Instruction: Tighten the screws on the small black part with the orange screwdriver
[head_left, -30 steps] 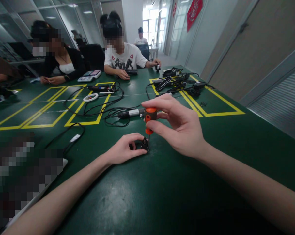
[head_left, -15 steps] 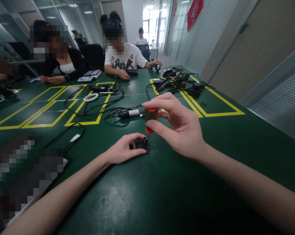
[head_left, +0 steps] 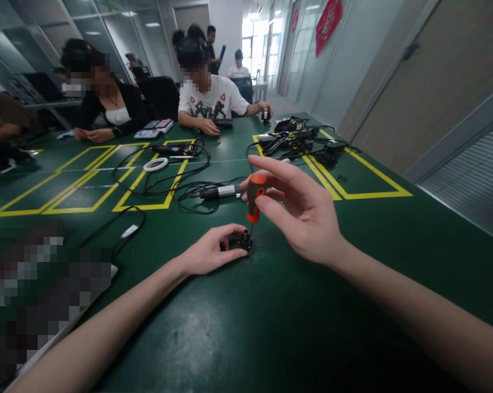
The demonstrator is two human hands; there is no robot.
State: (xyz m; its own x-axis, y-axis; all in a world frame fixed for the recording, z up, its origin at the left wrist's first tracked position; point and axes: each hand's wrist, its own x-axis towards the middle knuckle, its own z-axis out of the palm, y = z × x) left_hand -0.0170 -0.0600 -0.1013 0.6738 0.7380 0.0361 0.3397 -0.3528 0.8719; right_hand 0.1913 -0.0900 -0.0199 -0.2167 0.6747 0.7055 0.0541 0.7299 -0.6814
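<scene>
Between the thumb and forefinger of my left hand (head_left: 214, 250) is a small dark round part (head_left: 245, 243) with a short metal stub on top, held down on the green table (head_left: 214, 327). My right hand (head_left: 307, 218) grips a short screwdriver (head_left: 254, 199) with an orange and grey handle. The thumb and the other fingers are around the handle, while the forefinger is lifted off its top. The screwdriver stands almost upright, its thin shaft reaching down to the right side of the part. I cannot make out what the tip touches.
Behind my hands lies a black and silver pen-shaped tool (head_left: 217, 192) with coiled cable. Further back are a white ring (head_left: 155, 164) and a heap of black cables and adapters (head_left: 304, 139). A blurred-out device (head_left: 66, 305) lies at left. Several people sit or stand beyond.
My right forefinger has lifted from the top of the screwdriver handle. My left hand still holds the part. The view has shifted slightly, and a standing person has appeared in the background.
</scene>
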